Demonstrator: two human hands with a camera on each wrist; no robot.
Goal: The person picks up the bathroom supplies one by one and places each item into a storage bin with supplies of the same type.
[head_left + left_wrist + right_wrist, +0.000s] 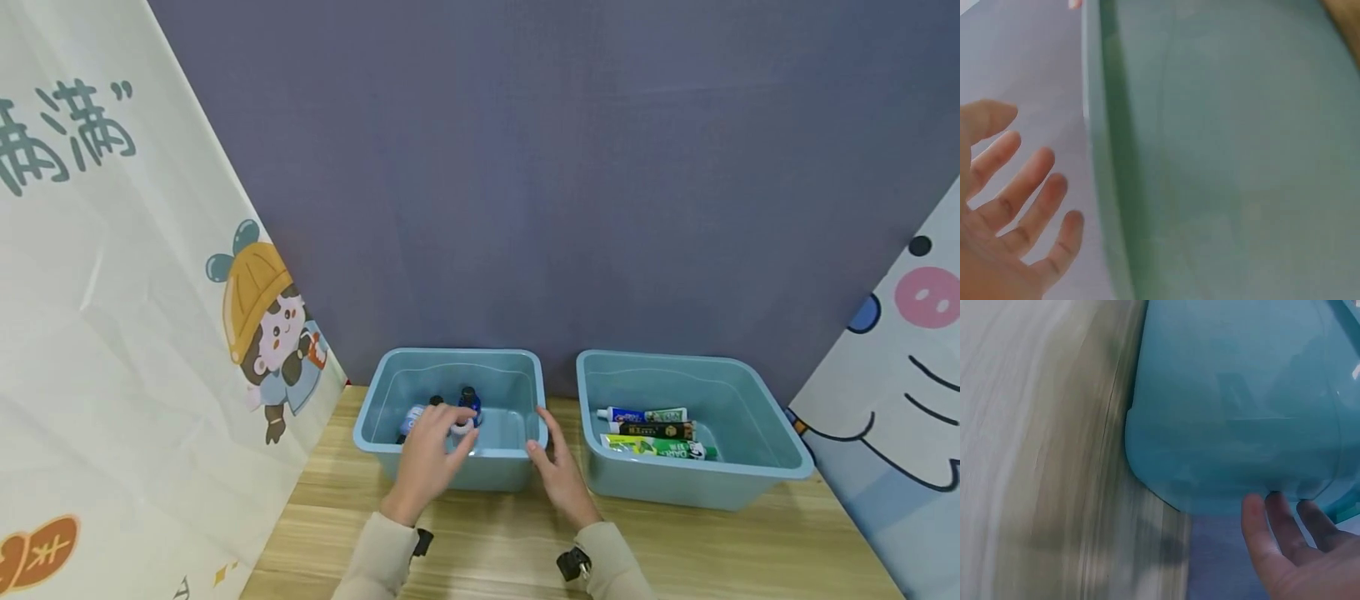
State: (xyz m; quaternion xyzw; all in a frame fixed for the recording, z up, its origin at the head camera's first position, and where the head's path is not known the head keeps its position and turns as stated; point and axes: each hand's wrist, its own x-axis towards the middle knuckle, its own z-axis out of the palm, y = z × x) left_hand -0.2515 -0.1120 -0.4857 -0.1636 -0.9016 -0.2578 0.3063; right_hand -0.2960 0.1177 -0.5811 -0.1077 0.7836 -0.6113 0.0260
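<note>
My left hand reaches over the front rim of the left blue-green bin, fingers spread and loosely bent. Beneath it lie a dark blue bottle with a black cap and a bottle with a pale blue label. A small round white thing shows between thumb and forefinger in the head view; the left wrist view shows nothing in this hand. At that bin's right end is my right hand, thumb by the front corner and fingers along the side. Its fingertips reach the bin wall.
To the right stands a second blue-green bin. It contains a blue-and-white toothpaste tube, a black box and a green toothpaste pack. Both bins stand on a wooden table against a grey-blue backdrop. Printed sheets flank the table.
</note>
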